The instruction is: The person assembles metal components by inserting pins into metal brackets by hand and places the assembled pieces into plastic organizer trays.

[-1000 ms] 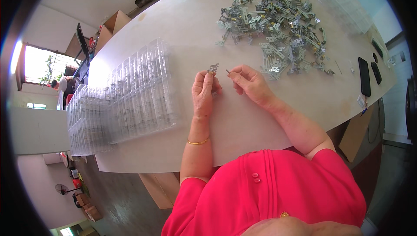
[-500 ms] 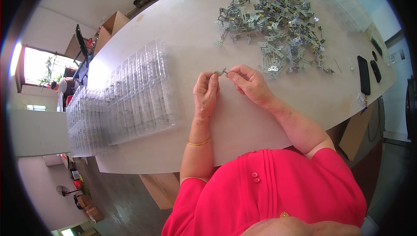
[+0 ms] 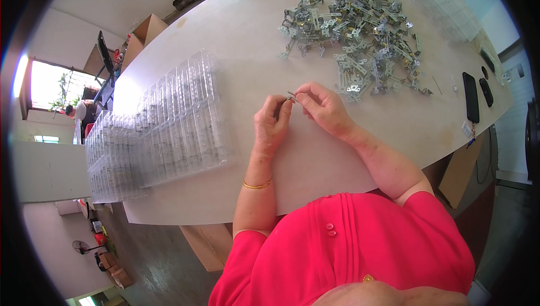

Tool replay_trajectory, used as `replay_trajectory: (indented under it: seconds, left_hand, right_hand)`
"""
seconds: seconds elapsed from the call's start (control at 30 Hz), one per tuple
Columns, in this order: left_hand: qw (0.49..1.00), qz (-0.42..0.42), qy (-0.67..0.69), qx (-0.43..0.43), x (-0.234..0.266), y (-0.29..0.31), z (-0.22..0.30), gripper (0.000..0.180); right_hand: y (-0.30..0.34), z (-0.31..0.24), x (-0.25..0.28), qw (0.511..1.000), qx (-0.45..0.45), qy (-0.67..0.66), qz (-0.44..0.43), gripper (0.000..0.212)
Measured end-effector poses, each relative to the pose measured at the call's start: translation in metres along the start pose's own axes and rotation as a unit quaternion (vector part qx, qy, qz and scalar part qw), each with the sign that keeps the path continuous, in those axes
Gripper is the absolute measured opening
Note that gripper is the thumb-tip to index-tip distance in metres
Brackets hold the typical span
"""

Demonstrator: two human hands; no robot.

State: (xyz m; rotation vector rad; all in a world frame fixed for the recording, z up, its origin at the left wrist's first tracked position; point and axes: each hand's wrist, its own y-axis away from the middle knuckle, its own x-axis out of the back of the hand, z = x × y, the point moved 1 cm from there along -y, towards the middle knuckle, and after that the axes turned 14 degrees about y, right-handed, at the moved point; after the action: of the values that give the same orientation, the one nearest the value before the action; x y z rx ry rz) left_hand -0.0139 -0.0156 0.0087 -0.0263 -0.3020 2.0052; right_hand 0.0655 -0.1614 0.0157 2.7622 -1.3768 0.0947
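Observation:
A small metal bracket is pinched between my two hands above the middle of the table. My left hand is closed, thumb and forefinger on one side of the bracket; a thin gold bangle circles that wrist. From the right, my right hand grips the other side with thumb and fingertips. The fingers cover most of the bracket, so its full shape is hidden. Beyond my hands lies a heap of similar metal brackets, silvery with some brassy parts.
Stacked clear plastic trays with rows of slots stand on the table at left. More clear trays lie at far right. A black phone and smaller dark items sit near the right edge. A cardboard box stands beyond the left edge.
My left hand has shifted slightly right, closer to my right hand. The bracket has turned between the fingers and less of it shows.

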Motion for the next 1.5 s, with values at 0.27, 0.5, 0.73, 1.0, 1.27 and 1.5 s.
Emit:
replay_trajectory:
  seconds: [0.27,0.5,0.73,1.0,1.27,1.5]
  left_hand:
    - [0.996,-0.046,-0.052,-0.050,-0.004,0.001,0.005,0.007]
    - [0.968,0.006,0.223,0.116,0.008,-0.002,0.004,0.016]
    - [0.952,0.021,0.273,0.136,0.012,-0.005,0.000,0.022]
    - [0.953,0.016,0.278,0.122,0.013,-0.006,-0.004,0.020]
    - [0.966,0.010,0.237,0.101,0.014,-0.004,-0.003,0.018]
    - [0.975,-0.004,0.210,0.069,0.015,-0.005,0.000,0.014]
  right_hand:
    - [-0.004,0.012,0.002,0.978,0.126,0.107,0.125,0.008]
    - [-0.005,0.003,0.006,0.995,0.041,0.002,0.086,0.012]
    - [-0.003,0.007,0.002,0.997,0.041,0.057,0.029,0.015]
    - [-0.003,0.004,0.001,0.996,0.031,0.081,0.020,0.015]
    - [-0.002,0.006,0.000,0.992,0.054,0.104,0.044,0.012]
    - [-0.002,0.003,0.001,0.987,0.061,0.131,0.065,0.013]
